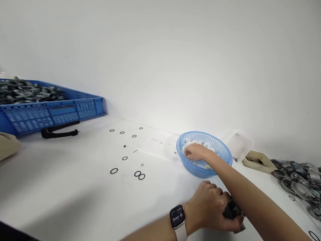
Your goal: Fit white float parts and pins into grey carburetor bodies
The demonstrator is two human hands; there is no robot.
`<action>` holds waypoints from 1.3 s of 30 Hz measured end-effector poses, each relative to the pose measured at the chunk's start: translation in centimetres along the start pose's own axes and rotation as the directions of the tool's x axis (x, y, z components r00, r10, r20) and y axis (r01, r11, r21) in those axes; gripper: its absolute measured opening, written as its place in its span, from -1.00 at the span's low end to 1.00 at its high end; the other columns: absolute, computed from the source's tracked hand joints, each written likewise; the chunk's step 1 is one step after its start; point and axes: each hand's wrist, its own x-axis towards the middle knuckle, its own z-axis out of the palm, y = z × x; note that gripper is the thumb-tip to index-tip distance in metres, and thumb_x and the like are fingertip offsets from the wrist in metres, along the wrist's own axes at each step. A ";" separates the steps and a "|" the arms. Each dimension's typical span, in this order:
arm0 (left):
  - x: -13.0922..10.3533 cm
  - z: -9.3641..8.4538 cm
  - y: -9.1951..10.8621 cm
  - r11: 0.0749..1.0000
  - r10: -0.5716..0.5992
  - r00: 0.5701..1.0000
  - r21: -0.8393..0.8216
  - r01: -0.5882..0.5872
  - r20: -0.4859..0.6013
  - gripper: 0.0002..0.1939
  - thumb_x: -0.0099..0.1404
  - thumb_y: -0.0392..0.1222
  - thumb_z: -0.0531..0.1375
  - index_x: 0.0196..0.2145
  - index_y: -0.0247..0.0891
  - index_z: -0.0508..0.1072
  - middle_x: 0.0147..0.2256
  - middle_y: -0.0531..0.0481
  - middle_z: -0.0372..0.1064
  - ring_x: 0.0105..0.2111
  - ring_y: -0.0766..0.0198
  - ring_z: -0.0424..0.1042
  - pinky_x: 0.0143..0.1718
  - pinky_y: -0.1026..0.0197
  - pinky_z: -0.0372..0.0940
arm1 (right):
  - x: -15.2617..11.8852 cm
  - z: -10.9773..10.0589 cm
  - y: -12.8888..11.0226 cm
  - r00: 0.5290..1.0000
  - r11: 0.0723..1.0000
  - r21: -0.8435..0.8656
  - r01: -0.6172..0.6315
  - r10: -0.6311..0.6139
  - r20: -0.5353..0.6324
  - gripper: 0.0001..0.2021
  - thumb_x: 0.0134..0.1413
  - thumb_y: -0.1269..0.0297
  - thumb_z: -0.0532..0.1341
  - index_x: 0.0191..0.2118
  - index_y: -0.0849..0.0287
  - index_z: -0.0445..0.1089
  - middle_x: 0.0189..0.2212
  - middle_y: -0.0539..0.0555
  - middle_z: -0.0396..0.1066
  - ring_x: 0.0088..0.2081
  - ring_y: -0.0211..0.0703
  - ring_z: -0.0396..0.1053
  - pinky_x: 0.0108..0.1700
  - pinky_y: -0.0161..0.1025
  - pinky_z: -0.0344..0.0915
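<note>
My left hand (209, 204), with a watch (177, 217) on the wrist, is closed round a dark grey and black part (233, 211). My fingers and right forearm hide much of that part, so its exact kind does not show. Past the left hand, my right hand (198, 151) reaches down into a round light-blue plastic basket (204, 172). Its fingers are drawn together among small white pieces (209, 147), and what they pinch is too small to make out.
Black rings (114, 170) lie scattered over the white table. At left stands a blue crate (65, 112) of dark parts, with black handle-shaped pieces (60, 134) before it. A tan scoop-like container (259, 161), a clear tray (239, 145) and piled grey metal parts (301, 184) are at right.
</note>
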 end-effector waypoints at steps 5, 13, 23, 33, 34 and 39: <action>0.1 0.0 -0.4 0.999 0.034 0.999 -0.023 -0.033 0.028 -0.44 0.14 0.34 0.26 -0.30 -0.29 0.51 -0.43 -0.09 0.49 -0.45 0.05 0.52 -0.43 0.10 0.36 | -1.2 0.0 0.4 0.994 0.997 0.063 0.032 -0.038 0.102 -0.70 0.36 0.15 0.25 0.08 0.20 0.42 0.02 0.14 0.45 -0.05 -0.04 0.48 -0.02 0.01 0.47; -0.4 0.8 -0.8 0.994 0.064 0.988 -0.099 -0.050 0.140 -0.35 0.16 0.42 0.25 -0.10 -0.23 0.45 -0.22 -0.07 0.47 -0.24 0.03 0.51 -0.17 0.06 0.39 | -3.8 0.0 1.4 0.980 0.981 0.188 0.035 -0.071 0.186 -0.80 0.36 0.18 0.26 -0.07 0.20 0.47 -0.12 0.08 0.49 -0.20 -0.15 0.48 -0.14 -0.13 0.48; -0.5 1.0 -0.8 0.995 0.059 0.982 -0.089 -0.044 0.177 -0.40 0.19 0.37 0.26 -0.11 -0.22 0.43 -0.24 -0.03 0.49 -0.24 0.04 0.52 -0.20 0.09 0.37 | -8.0 -2.5 4.1 0.982 0.866 0.491 0.099 -0.006 -0.189 -0.80 0.15 0.17 0.30 -0.27 0.22 0.44 -0.49 -0.07 0.29 -0.40 -0.22 0.30 -0.35 -0.28 0.23; -0.7 0.4 -0.5 0.994 -0.005 0.986 -0.104 0.023 0.166 -0.37 0.19 0.40 0.27 -0.09 -0.21 0.45 -0.16 -0.08 0.52 -0.16 -0.02 0.52 -0.09 0.04 0.38 | -17.9 0.3 0.4 0.825 0.893 0.388 0.228 0.034 -0.564 -0.86 0.23 0.18 0.24 -0.30 0.12 0.40 -0.45 -0.01 0.41 -0.39 -0.17 0.36 -0.27 -0.23 0.31; -0.8 0.4 -0.6 0.994 -0.002 0.986 -0.109 0.021 0.167 -0.37 0.21 0.40 0.26 -0.06 -0.21 0.44 -0.13 -0.09 0.53 -0.13 -0.02 0.52 -0.07 0.03 0.38 | -18.5 0.7 0.3 0.800 0.915 0.329 0.234 0.011 -0.600 -0.87 0.25 0.20 0.23 -0.29 0.11 0.40 -0.44 0.00 0.43 -0.39 -0.16 0.37 -0.29 -0.24 0.32; -0.9 0.5 -1.0 0.988 -0.015 0.982 -0.146 0.043 0.186 -0.41 0.22 0.33 0.29 -0.02 -0.17 0.43 -0.09 -0.08 0.53 -0.09 -0.02 0.52 -0.04 0.02 0.37 | -20.0 1.7 0.6 0.736 0.980 0.048 0.192 -0.111 -0.668 -0.85 0.31 0.25 0.19 -0.32 0.11 0.36 -0.48 -0.01 0.41 -0.44 -0.18 0.33 -0.38 -0.26 0.20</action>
